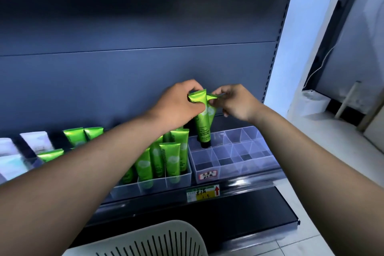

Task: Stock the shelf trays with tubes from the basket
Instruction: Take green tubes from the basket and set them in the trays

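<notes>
Pinching glossy green tubes (202,119) (black cap down), both hands' fingers (216,91) hover above the clear tray (234,164).

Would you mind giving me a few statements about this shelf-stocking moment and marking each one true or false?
1. Both hands are on green tubes above the trays. True: the left hand and the right hand each pinch a tube's flat crimped end.
2. The tube being lowered points cap-up. False: its black cap points down into the right clear tray.
3. The right clear tray is already full. False: its other compartments look empty.
4. The left clear tray holds several green tubes standing upright. True.
5. The basket sits on the shelf beside the trays. False: it is below the shelf, at the bottom edge of the view.
</notes>
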Available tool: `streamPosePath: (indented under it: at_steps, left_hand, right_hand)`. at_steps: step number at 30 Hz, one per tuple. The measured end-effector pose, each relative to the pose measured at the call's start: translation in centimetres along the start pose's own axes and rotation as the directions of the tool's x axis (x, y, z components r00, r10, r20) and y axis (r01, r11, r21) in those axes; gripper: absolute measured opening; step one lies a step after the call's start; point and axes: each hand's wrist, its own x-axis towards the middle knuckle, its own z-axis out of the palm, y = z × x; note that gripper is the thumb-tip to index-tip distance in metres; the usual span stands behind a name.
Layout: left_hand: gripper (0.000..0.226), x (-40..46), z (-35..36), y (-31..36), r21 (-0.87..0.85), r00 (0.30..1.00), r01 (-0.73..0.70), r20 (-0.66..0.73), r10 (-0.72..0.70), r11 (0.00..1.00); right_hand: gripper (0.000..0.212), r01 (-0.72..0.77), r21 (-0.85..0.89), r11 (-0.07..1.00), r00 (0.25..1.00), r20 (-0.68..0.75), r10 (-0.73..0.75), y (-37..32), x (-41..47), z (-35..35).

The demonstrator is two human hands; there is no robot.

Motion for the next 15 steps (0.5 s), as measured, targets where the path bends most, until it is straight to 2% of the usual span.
streamPosePath:
  at_steps: [2, 4, 8, 9, 12, 15]
  left_hand:
    - [0.02, 0.3, 0.2, 0.0, 0.078, 0.999, -0.023, 0.026, 0.021, 0.997]
    - [0.016, 0.6, 0.3, -0.2, 0.17, 0.999, -0.037, 0.044, 0.03, 0.985]
    - [0.012, 0.8, 0.8, -0.5, 0.339, 0.996, -0.058, 0.085, 0.031, 0.939]
    - [0.012, 0.8, 1.0, -0.6, 0.381, 0.995, -0.049, 0.096, 0.013, 0.923]
    - [0.014, 0.8, 1.3, -0.7, 0.518, 0.993, -0.042, 0.114, -0.02, 0.855]
    - [0.013, 0.7, 1.3, -0.6, 0.614, 0.992, -0.067, 0.125, -0.013, 0.787]
  right_hand:
    - [0.003, -0.004, 0.015, 1.0, 0.999, 0.033, 0.003, 0.4, -0.2, 0.5]
    - [0.012, 0.003, 0.007, 1.0, 0.998, 0.056, -0.003, 0.8, -0.3, 1.0]
    - [0.014, -0.022, -0.046, 0.999, 0.998, 0.053, 0.025, 1.1, -0.2, 1.5]
    - [0.017, -0.036, -0.054, 0.998, 0.998, 0.054, 0.039, 1.1, -0.1, 1.7]
    - [0.006, -0.038, -0.091, 0.995, 0.997, 0.062, 0.044, 1.2, -0.1, 2.2]
    - [0.006, -0.012, -0.115, 0.993, 0.998, 0.062, 0.019, 1.3, 0.0, 2.6]
